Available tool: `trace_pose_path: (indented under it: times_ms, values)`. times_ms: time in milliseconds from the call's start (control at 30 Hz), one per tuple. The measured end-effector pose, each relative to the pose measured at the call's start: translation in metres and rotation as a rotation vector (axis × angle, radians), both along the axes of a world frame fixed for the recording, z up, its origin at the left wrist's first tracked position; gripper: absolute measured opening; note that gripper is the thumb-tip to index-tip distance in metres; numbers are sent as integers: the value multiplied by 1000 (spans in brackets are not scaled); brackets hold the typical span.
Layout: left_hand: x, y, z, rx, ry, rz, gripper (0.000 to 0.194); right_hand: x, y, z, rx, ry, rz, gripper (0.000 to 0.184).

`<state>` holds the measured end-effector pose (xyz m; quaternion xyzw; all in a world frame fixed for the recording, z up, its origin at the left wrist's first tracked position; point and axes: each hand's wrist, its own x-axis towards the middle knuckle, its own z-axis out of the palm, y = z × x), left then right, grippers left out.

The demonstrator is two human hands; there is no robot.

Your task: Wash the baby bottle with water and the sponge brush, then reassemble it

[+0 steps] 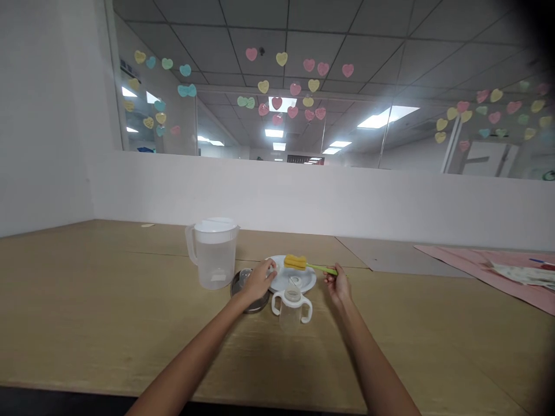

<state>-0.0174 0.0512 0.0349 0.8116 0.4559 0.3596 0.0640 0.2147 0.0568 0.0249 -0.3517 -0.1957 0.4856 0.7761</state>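
In my right hand is the green handle of a bottle brush with a yellow sponge head, held level over a white plate. My left hand is at the plate's left edge, fingers curved and apart, with nothing visible held in it. A clear baby bottle with two white side handles stands upright and uncapped in front of the plate. A small white ring-shaped part lies on the plate. Left of it, partly under my left hand, a dark round metal tray holds a clear dome-shaped piece.
A translucent lidded pitcher stands left of the tray, its handle to the left. Pink cloth with a pale item and a blue pen-like object lies at the far right. A grey sheet lies beside it. Behind the table is a white wall.
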Motion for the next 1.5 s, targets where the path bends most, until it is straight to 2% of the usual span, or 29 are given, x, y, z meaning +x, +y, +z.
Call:
trace_pose_path:
  times_ms: [133,233,333,500,633,800,1000,1200,1367,1500]
  values:
    - [-2,-12,-13,58,-189,-63,15,-5,2,-4,63,-88,156,20]
    - [1,-14,-17,66,-306,-62,26,-5,4,-7,105,-161,222,22]
    - [1,-14,-18,105,-353,-44,35,-4,6,-8,142,-221,257,26]
    - [-1,-13,-22,180,-408,34,36,-7,5,-7,139,-260,246,27]
    - [-1,-14,-26,244,-379,41,34,-7,3,-4,149,-256,224,27]
    - [-2,-17,-28,317,-319,49,22,-5,2,-1,156,-310,195,28]
    - [-2,-23,-23,431,-233,-39,24,-7,1,2,155,-360,168,32]
    - [-3,-24,-19,387,-222,-61,26,-12,1,0,190,-357,240,34]
    - [-3,-22,-24,314,-186,-132,29,-11,-1,0,198,-378,263,34]
    - [-2,-16,-25,296,-263,-46,26,-8,0,0,176,-360,283,35]
